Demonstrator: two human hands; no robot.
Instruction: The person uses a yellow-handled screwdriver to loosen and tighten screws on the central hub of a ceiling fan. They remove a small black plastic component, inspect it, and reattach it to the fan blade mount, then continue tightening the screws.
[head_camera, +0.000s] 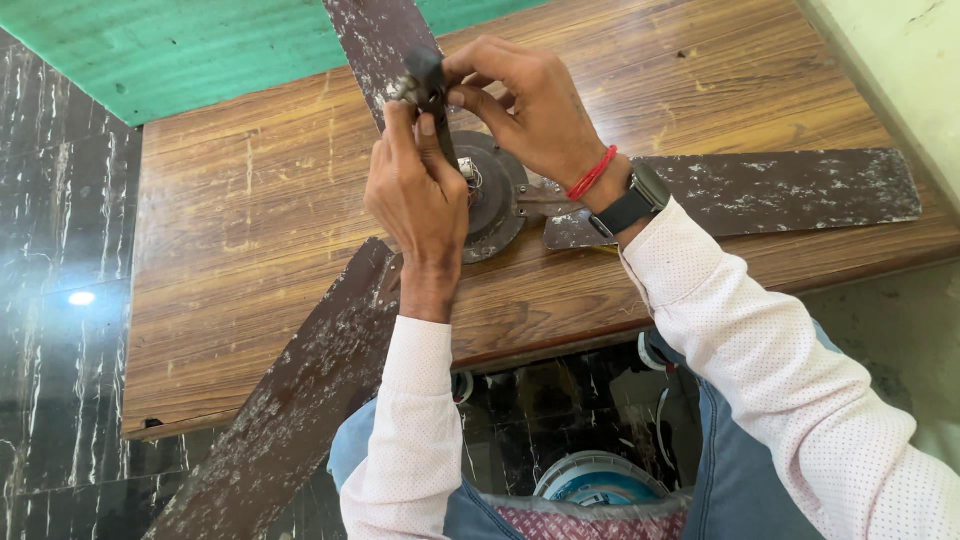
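The fan blades (740, 190) are dark brown, flecked with white, at twelve, three and seven o'clock. The table (260, 240) is streaked brown woodgrain. White dotted sleeves (800, 400), a red wrist thread (592, 173), black white-veined floor (55, 300).

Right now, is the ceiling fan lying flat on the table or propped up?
Flat: the ceiling fan lies on the wooden table, its three blades spread level across the top.

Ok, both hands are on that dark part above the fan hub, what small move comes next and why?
Probably steady the dark part with the left hand while the right hand turns or eases it free. Both hands pinch it right above the fan hub, and the three blades lie flat on the wooden table.
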